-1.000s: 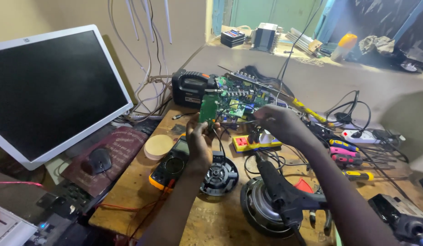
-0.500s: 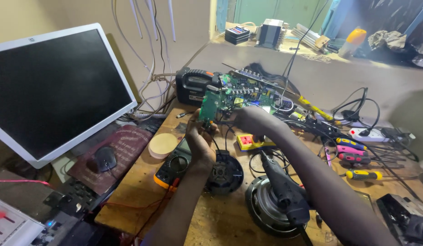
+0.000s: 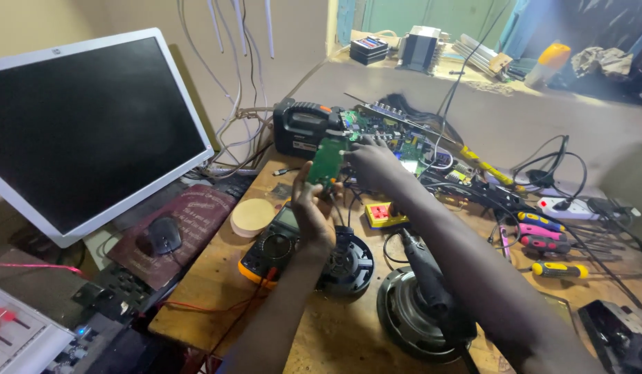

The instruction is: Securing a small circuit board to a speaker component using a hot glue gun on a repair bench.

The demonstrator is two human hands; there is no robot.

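Observation:
My left hand (image 3: 312,208) holds a small green circuit board (image 3: 326,161) upright above the wooden bench. My right hand (image 3: 371,163) reaches in from the right and pinches the board's right edge near its top. Right behind the hands lies a larger green circuit board (image 3: 397,138) with wires, next to a black box-shaped device (image 3: 303,128). Under my left wrist sits a black and orange multimeter (image 3: 276,242), with a round black speaker (image 3: 348,263) beside it.
A white-framed monitor (image 3: 85,131) stands at the left, with a mouse (image 3: 161,235) on a dark red pad. A round wooden disc (image 3: 251,216), a yellow and red switch box (image 3: 384,215), several screwdrivers (image 3: 549,242), a power strip (image 3: 566,206) and a second speaker (image 3: 418,318) crowd the bench (image 3: 210,284).
My right hand has moved left from the larger board to the small green board. My left hand has kept hold of that board.

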